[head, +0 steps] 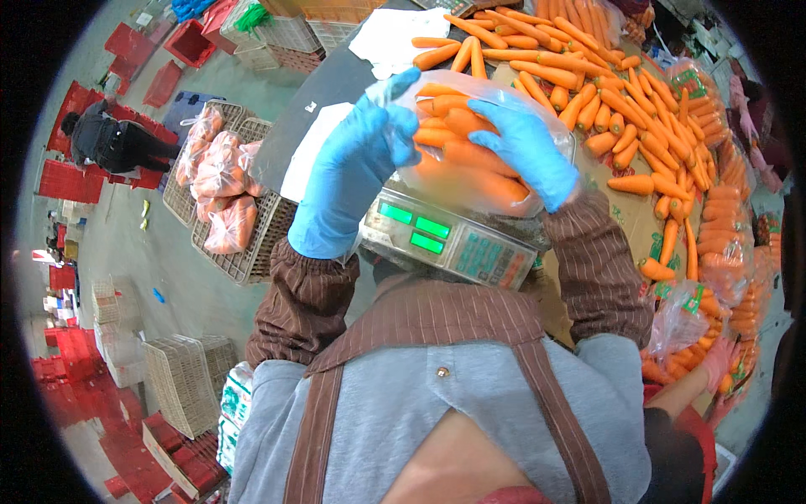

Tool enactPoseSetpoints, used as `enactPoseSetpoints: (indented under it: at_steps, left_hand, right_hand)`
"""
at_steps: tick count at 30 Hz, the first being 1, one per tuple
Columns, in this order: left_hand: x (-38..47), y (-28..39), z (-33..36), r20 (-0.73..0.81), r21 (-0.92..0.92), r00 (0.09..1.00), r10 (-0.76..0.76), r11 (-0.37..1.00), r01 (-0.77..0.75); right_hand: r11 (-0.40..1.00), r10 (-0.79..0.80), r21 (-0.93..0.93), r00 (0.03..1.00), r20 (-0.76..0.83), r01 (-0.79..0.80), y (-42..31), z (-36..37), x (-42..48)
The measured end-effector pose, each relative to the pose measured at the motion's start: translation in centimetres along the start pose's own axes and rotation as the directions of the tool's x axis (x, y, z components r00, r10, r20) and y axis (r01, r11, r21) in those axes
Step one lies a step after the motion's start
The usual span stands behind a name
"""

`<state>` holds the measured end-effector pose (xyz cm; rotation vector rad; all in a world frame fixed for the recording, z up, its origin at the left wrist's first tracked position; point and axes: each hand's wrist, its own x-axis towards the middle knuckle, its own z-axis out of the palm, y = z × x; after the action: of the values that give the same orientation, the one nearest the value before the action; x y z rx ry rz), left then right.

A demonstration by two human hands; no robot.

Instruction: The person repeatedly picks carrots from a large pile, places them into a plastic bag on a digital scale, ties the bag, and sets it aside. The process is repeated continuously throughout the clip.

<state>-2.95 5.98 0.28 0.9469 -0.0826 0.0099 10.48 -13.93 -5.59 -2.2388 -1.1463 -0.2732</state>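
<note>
A clear plastic bag of carrots (466, 142) lies over the pan of a digital scale (441, 236) with lit green displays. My left hand (371, 145), in a blue glove, grips the gathered plastic at the bag's left edge. On the bag's right side rests my right hand (526, 148), also blue-gloved, its fingers apart against the carrots and plastic. Behind the bag and to its right, a large heap of loose carrots (655, 120) covers cardboard (585, 233). White sheets (403, 38) lie on the dark tabletop (283, 135).
Filled carrot bags (220, 170) sit on woven plastic crates (252, 252) at the left. Packed carrot bags (724, 233) line the table's right side. A co-worker's pink-gloved hand (721, 362) is at lower right. Another person (113, 138) bends among red crates (69, 183) farther off.
</note>
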Motion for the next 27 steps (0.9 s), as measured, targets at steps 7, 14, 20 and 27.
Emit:
enactPoseSetpoints:
  at_steps: [7, 14, 20, 27]
  left_hand:
    - [-1.1, -1.6, -2.7, -0.206, 0.515, 0.975, 0.084, 0.856, 0.034]
    - [-2.0, -1.9, -5.0, -0.233, 0.522, 0.929, 0.286, 0.843, -0.129]
    - [-3.2, -1.4, -5.1, -0.206, 0.559, 0.915, 0.348, 0.809, -0.182]
    - [-1.7, -2.5, -1.5, -0.27, 0.657, 0.91, 0.315, 0.751, -0.065]
  right_hand:
    - [0.947, 0.208, 0.319, 0.833, -0.512, -0.041, -2.3, -8.5, -3.3]
    - [0.977, 0.157, 0.214, 0.714, -0.683, -0.01, -4.4, -8.0, -7.8]
    - [0.979, 0.2, 0.058, 0.88, -0.432, -0.194, -4.3, -2.7, -8.8]
    - [0.865, 0.273, -0.371, 0.938, -0.213, -0.336, -2.2, 0.3, -7.8]
